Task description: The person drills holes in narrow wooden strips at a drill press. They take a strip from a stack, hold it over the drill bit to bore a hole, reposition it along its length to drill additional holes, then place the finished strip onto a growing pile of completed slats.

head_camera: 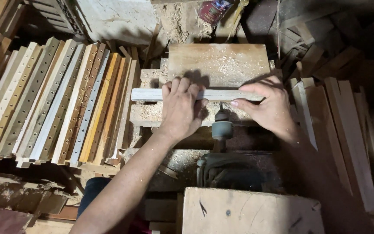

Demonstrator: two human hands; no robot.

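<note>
Both hands press a pale, narrow wooden slat (195, 95) flat against the sawdust-covered wooden block (218, 64), w/ the horizontal drill chuck (221, 128) just below it.
Best kept level & firm, fingers clear of the bit. Left hand (180, 108) lies palm-down over the slat's middle, fingers curled over the far edge; right hand (268, 104) pinches its right end, thumb & fingers partly spread. Drilled slats (61, 99) stacked at left.

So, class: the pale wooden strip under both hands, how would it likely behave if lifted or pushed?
The pale wooden strip is thin and narrow, so probably light. It lies straight under both hands, so likely stiff. Its flat faces suggest sliding rather than rolling.
</note>
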